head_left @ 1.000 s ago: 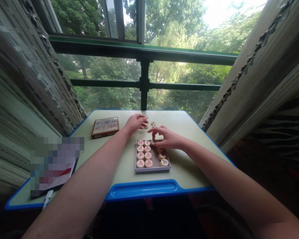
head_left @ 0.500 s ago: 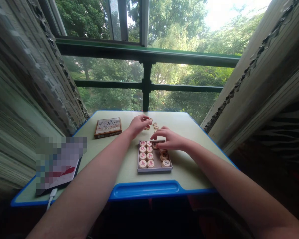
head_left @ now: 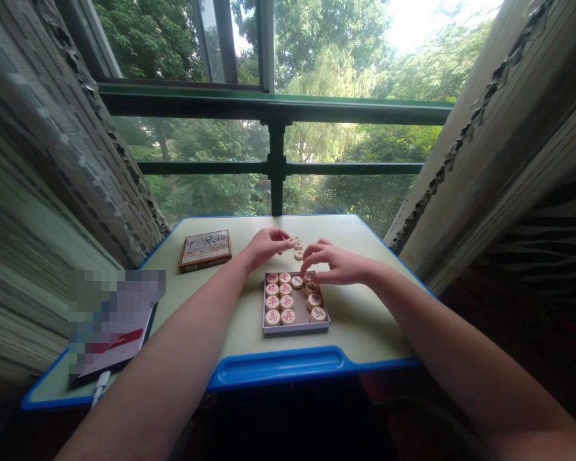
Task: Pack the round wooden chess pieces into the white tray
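A shallow white box holds round wooden Chinese chess pieces, red-marked ones on its left and dark-marked ones along its right side. Beyond its far edge, my left hand pinches a chess piece between thumb and fingertips, close to other pieces on the table. Over the box's far right corner hovers my right hand, fingers curved and apart, partly hiding the pieces below. One dark-marked piece lies in the far row near its fingertips.
On the green table with a blue rim, a printed box lid lies at the far left. A blurred-out tablet-like device with a white cable is nearer on the left. Curtains flank the window behind.
My right hand has lifted off a dark-marked piece in the far row, now uncovered in the box. My left hand has shifted slightly among the pieces behind it. The view has turned a little.
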A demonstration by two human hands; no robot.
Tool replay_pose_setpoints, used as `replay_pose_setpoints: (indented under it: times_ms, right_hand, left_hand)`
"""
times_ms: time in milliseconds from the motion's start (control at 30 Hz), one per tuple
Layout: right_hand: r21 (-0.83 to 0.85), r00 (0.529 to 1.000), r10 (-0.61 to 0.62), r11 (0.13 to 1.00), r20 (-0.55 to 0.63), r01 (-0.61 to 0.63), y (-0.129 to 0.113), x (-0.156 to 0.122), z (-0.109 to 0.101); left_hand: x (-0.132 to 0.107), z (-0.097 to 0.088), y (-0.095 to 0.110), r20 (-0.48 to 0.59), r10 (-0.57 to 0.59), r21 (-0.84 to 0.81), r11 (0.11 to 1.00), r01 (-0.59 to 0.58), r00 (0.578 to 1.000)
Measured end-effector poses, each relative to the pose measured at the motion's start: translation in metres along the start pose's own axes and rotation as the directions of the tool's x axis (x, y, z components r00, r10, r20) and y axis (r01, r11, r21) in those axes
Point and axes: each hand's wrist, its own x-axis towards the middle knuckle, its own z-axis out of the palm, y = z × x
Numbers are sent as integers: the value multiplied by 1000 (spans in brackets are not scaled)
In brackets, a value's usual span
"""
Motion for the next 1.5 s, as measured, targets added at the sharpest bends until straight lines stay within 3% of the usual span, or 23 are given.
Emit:
replay_pose_setpoints:
  times_ms: [167, 267, 333, 667, 767, 867, 1100, 1267, 1500]
  right_hand:
    - [69, 990, 23, 998, -140, -14, 3, 3, 2]
    - [124, 939, 153, 985, -307, -120, 12, 7, 9]
    - [139, 907, 233, 971, -350, -196, 19, 11, 15]
    - [439, 885, 378, 867, -270, -236, 20, 13, 22]
    - [482, 896, 391, 839, -212, -252, 19, 11, 19]
    - [406, 907, 355, 881, -229, -242, 16, 10, 19]
    - [303, 903, 310, 928, -297, -219, 11, 13, 27]
    - [318, 892, 351, 912, -285, -258, 13, 13, 26]
    - [340, 870, 377, 902, -318, -266, 13, 14, 23]
  left_hand:
    - [-1, -6, 2, 163, -69, 99, 994, 54, 984]
    - [-3, -8, 5, 225, -65, 80, 996, 48, 972]
    - [-4, -8, 6, 241, -67, 64, 997, 53, 968]
    - [-8, 6, 10, 347, -36, 1, 999, 39, 937]
    - [-10, -1, 13, 441, -91, 18, 996, 93, 893]
    - [-11, -11, 15, 500, -137, 89, 990, 107, 855]
    - [-7, -12, 10, 485, -120, 155, 987, 50, 866]
    - [-7, -7, 10, 462, -78, 74, 996, 49, 884]
    - [-6, -5, 6, 382, -57, 95, 995, 22, 923]
